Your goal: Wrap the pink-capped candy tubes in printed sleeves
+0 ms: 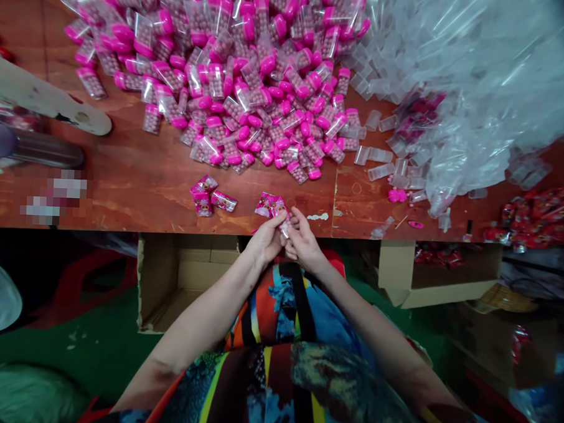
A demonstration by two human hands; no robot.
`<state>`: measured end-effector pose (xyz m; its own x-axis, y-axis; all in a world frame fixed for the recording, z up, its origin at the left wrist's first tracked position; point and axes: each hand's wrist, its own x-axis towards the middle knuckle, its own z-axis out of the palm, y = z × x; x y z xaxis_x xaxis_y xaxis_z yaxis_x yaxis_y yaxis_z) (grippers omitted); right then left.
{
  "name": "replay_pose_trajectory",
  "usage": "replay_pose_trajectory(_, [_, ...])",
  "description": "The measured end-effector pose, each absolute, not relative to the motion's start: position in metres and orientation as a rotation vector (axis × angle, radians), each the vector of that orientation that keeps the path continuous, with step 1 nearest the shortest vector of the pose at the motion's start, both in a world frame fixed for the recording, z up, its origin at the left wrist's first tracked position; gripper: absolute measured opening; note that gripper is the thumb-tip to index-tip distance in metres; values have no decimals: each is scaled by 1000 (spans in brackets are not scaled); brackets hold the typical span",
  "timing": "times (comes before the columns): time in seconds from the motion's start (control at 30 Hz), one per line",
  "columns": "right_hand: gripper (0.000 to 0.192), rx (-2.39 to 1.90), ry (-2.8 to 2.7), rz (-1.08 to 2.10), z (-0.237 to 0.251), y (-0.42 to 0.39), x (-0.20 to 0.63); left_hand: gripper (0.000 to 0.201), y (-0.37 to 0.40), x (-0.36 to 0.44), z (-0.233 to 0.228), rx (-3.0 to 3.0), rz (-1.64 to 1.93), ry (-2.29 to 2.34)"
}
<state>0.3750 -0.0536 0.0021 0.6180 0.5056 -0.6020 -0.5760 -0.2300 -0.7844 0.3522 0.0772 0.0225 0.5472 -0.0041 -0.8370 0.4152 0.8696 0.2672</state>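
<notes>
At the table's front edge, my left hand (266,241) pinches a pink printed wrapper (279,207). My right hand (304,242) closes round a small clear candy container (285,228) at the wrapper's lower end. Fingers hide part of both, so how far the container sits inside the wrapper I cannot tell. Another pink printed wrapper (263,202) lies flat just beyond my left fingertips. Off to the left rests a little group of pink-wrapped candy containers (202,203). Further back spreads a large pile of clear candy containers with pink caps (249,98), filled with small pink balls.
Clear plastic bags (482,114) and loose clear tubes (381,171) cover the back right. Red wrapped packets (538,213) lie at the far right. Below the edge stand two cardboard boxes, left (159,287) and right (396,272). A pale tube (48,92) juts in from the left.
</notes>
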Motion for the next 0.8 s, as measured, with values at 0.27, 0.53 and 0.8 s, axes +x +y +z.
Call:
replay_pose_trajectory(0.27, [70, -1481, 140, 1009, 9, -61, 386, 24, 87, 340, 24, 502, -274, 979])
replay_pose_trajectory(0.53, [82, -1421, 182, 1016, 12, -56, 395, 25, 80, 345, 26, 530, -201, 1057])
replay_pose_trajectory(0.8, [71, -1451, 114, 1071, 8, -60, 388, 33, 94, 349, 28, 520, -265, 957])
